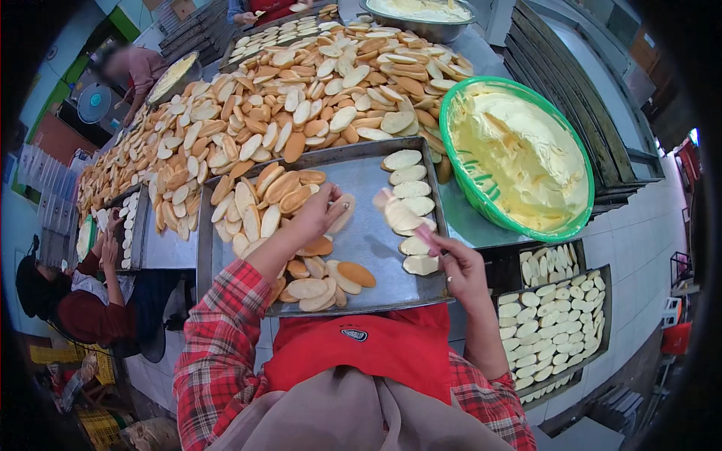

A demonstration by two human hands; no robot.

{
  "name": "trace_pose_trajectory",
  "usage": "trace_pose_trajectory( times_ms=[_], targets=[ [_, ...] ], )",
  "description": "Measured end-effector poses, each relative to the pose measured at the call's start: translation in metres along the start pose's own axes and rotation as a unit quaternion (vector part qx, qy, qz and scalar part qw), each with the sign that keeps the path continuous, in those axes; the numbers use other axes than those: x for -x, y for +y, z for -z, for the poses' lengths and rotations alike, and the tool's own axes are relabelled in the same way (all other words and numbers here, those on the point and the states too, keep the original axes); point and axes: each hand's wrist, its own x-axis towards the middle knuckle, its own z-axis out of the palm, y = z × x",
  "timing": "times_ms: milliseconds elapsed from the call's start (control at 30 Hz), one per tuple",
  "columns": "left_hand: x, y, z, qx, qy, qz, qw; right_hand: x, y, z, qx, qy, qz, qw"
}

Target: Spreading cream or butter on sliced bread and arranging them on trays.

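My left hand [322, 213] pinches a small oval bread slice [342, 214], blurred, above the metal tray [366, 180]. In my right hand [463, 266] is a pink spatula [427, 239], its blade over the row of cream-topped slices [413, 189] along the tray's right side. Pale cream covers the middle of the blade, and blur hides whether it touches a slice. Plain bread slices [271, 220] are heaped in the tray's left part, beneath and beyond my left forearm. More plain slices [316, 287] lie at its near edge.
A green basin [586, 208] of cream stands right of the tray. Beyond lies a big bread pile [338, 84]. Filled trays [550, 327] sit low at the right, near stacked empty trays [569, 96]. Co-workers [96, 315] work at the left and far side.
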Motion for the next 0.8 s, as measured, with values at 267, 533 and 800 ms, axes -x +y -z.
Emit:
trace_pose_trajectory(
  times_ms=[267,533,800],
  targets=[
    [0.064,0.058,0.02,0.712,-0.135,-0.007,0.689,-0.013,-0.02,-0.018,0.013,-0.035,-0.058,0.998],
    [0.094,0.055,0.008,0.795,-0.204,-0.095,0.563,-0.033,-0.034,-0.061,0.042,0.001,0.255,0.966],
    [0.099,0.043,0.022,0.818,-0.091,-0.103,0.558,-0.037,-0.044,-0.037,0.286,-0.003,0.326,0.901]
  ],
)
